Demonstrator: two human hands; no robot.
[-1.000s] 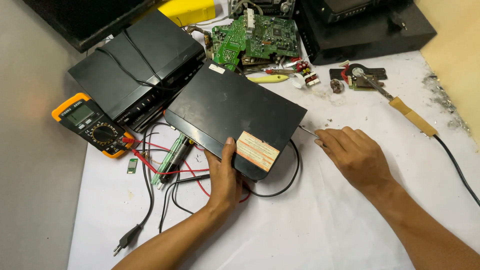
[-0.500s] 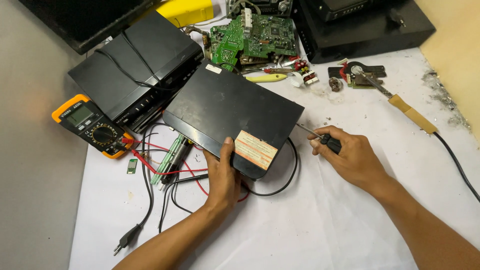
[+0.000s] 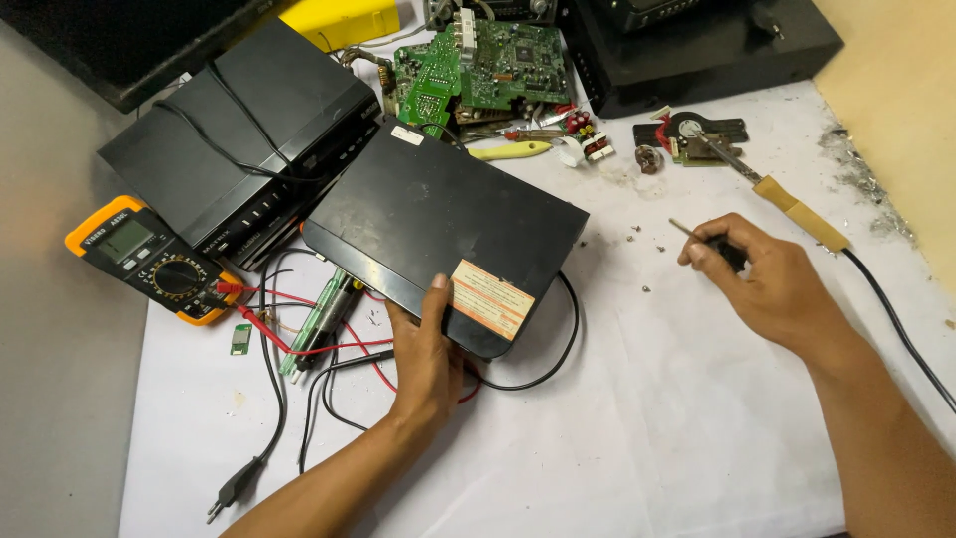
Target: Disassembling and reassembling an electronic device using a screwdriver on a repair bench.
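Right hand (image 3: 772,284) farther from flat matte-black box (image 3: 448,224), grip around thin screwdriver (image 3: 697,237); left hand (image 3: 428,354) clasping box edge.

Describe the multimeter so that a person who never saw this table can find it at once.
Start at the white table and go to its left edge. There, left of the stacked black device boxes, lies the multimeter. Only it has an orange casing, a grey screen, a round dial and red leads.

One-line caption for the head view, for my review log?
Left hand steadies a flat black metal case; right hand holds a thin black-handled screwdriver beside it.
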